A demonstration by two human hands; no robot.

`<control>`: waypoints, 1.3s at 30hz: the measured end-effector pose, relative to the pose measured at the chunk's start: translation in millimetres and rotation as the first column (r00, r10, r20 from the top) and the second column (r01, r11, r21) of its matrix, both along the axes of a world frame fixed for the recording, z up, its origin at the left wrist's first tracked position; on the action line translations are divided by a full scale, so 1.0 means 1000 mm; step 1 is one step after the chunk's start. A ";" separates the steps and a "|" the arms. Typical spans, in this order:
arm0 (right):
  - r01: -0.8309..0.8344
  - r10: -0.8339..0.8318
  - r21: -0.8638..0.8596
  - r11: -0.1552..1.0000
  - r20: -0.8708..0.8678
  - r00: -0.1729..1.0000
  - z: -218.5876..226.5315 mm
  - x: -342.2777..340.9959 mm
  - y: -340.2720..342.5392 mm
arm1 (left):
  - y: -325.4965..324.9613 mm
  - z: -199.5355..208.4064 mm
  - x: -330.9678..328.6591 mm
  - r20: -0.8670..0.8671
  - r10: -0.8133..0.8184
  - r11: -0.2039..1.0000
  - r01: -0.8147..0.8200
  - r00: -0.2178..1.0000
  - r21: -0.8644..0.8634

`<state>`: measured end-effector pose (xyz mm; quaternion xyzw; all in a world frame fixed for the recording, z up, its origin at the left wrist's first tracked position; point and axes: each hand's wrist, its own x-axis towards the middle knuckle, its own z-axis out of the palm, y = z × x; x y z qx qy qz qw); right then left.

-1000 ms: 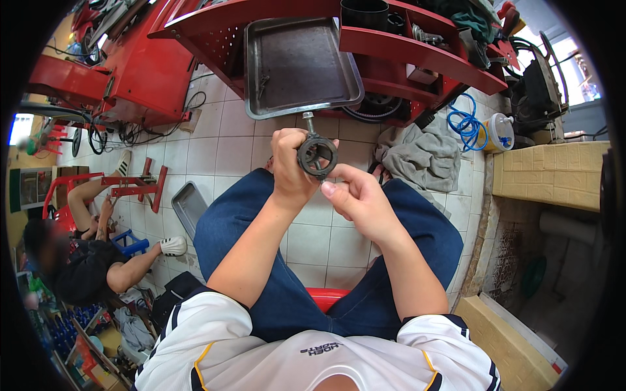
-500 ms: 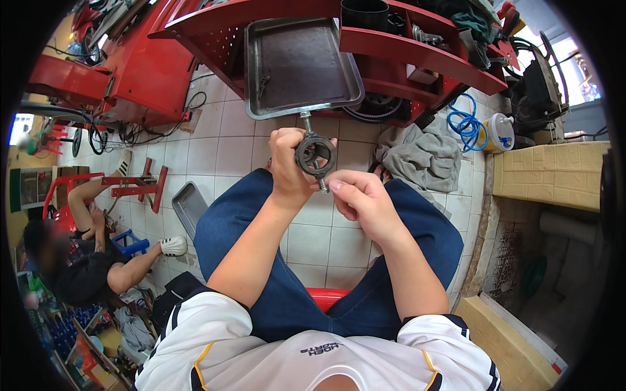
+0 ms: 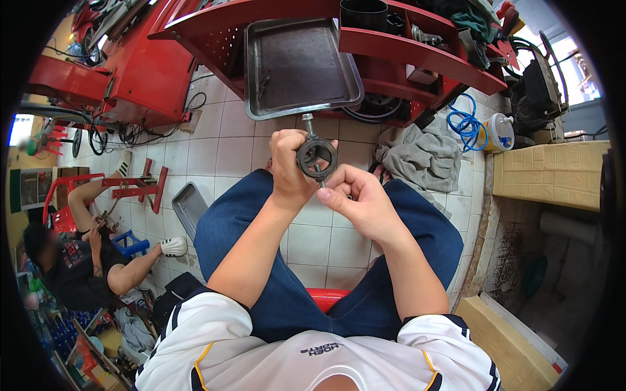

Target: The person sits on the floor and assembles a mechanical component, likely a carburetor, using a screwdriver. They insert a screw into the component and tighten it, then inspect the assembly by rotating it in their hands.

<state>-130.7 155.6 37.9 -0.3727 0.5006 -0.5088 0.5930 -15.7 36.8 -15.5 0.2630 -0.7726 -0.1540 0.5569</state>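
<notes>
Between my knees, my left hand (image 3: 287, 163) is closed around the left side of a dark ring-shaped metal clamp (image 3: 303, 157). A bolt (image 3: 308, 122) sticks out of the ring's far side, its head toward the tray. On the near side, a second bolt (image 3: 321, 184) points toward me. The thumb and fingers of my right hand (image 3: 362, 201) pinch that near bolt at its end. The ring's round opening faces up, and the bolt shafts partly show inside it. Some of my left fingers are hidden behind the ring.
A metal tray (image 3: 355, 81) with small parts lies ahead, by a red tool cart (image 3: 411, 45). A grey cloth (image 3: 424, 159), blue hose (image 3: 464, 124) and clear tub (image 3: 499, 132) lie to the right. At left are a smaller tray (image 3: 190, 207) and a seated person (image 3: 81, 267).
My right thumb and fingers have shifted up along the near bolt, closer to the ring, covering its end. The far bolt sits slightly differently. The person at left has moved their arms.
</notes>
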 end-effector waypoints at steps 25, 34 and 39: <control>0.021 -0.021 0.075 0.997 0.000 1.000 0.006 -0.001 0.000 | 0.000 0.005 0.001 0.062 0.005 0.999 -0.002 0.998 -0.041; -0.017 0.008 0.160 0.987 0.059 0.998 0.017 -0.001 -0.002 | -0.002 0.001 -0.001 0.033 0.004 1.000 -0.003 0.999 -0.022; -0.017 0.022 0.077 0.997 -0.066 0.998 0.012 -0.001 0.001 | -0.002 0.002 -0.001 0.029 -0.008 0.999 0.010 1.000 -0.036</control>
